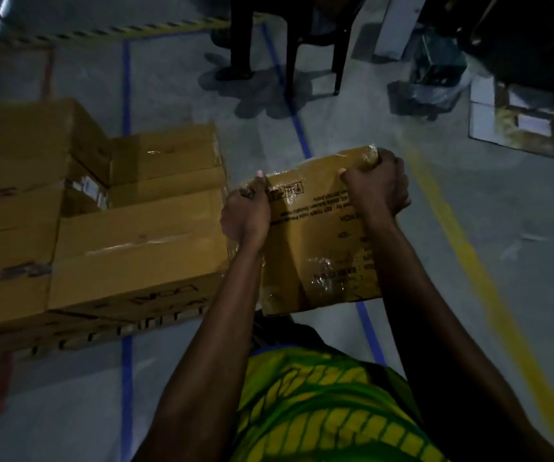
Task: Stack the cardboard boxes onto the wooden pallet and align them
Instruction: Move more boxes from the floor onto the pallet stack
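Observation:
I hold a taped cardboard box [319,238] with black print in front of my body, above the floor. My left hand [245,215] grips its far left corner and my right hand [377,186] grips its far right corner. Just left of it stands a stack of brown cardboard boxes [135,251], several of them side by side, with a gap between them where something pale shows. The held box nearly touches the stack's right side. The wooden pallet is hidden under the stack; only dark slots show at the stack's lower edge.
Blue tape lines [126,378], a yellow line [479,271] and red corner marks [1,388] cross the grey floor. A person's legs beside a dark chair [305,45] stand at the back. Wrapped goods and pale cartons [515,115] lie at the back right.

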Action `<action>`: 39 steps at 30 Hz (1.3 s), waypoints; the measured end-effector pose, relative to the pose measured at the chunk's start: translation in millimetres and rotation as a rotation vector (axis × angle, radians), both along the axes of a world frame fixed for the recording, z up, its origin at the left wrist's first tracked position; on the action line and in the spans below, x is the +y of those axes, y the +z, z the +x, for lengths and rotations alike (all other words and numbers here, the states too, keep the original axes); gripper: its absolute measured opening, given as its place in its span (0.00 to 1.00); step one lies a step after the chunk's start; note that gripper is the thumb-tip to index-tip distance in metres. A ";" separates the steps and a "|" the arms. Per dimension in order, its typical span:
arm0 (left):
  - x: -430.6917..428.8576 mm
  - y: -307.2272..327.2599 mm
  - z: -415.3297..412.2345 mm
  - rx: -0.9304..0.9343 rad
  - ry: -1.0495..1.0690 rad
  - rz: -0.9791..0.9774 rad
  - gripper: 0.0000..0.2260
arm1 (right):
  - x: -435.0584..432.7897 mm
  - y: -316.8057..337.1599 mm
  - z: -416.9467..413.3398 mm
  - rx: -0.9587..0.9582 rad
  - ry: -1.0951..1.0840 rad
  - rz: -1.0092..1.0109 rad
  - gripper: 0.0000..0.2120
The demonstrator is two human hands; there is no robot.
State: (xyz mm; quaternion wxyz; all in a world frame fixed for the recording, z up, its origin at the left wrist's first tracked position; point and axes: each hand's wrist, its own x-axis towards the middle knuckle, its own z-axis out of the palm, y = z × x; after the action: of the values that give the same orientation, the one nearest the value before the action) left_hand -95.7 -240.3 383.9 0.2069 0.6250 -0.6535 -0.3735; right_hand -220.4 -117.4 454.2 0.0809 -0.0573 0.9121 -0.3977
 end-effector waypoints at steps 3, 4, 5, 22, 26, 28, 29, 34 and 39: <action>-37.5 5.8 -36.2 -0.009 0.007 -0.023 0.33 | -39.8 1.9 -40.7 -0.007 0.021 -0.016 0.32; -50.0 5.7 -45.5 0.003 0.020 -0.019 0.32 | -53.8 2.5 -52.6 -0.008 0.031 -0.021 0.32; -60.9 6.8 -52.6 0.011 0.038 -0.018 0.32 | -67.5 2.6 -63.5 -0.012 0.040 -0.022 0.33; -264.4 8.6 -182.1 0.113 0.728 0.075 0.29 | -375.4 -16.7 -223.0 0.070 0.591 0.033 0.35; -291.3 21.2 -191.1 0.215 0.994 0.057 0.32 | -440.6 -6.8 -226.3 0.099 0.806 -0.021 0.36; -300.9 22.9 -189.1 0.272 1.139 0.048 0.37 | -466.0 -5.5 -223.9 0.113 0.910 -0.078 0.35; -306.2 22.2 -186.8 0.317 1.213 0.035 0.40 | -478.3 -6.8 -222.2 0.121 0.956 -0.109 0.34; -345.4 13.1 -170.3 0.360 1.472 0.023 0.28 | -545.6 -29.0 -201.5 0.103 1.087 -0.111 0.33; -384.6 -1.2 -157.6 0.338 1.592 0.106 0.26 | -605.0 -61.9 -193.7 -0.044 1.202 -0.038 0.34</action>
State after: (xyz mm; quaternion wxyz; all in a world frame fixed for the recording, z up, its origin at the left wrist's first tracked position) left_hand -253.2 -624.8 382.7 0.4763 0.8463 0.0451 -0.2344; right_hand -414.0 -722.4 392.3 0.3097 -0.5561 0.7107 -0.2997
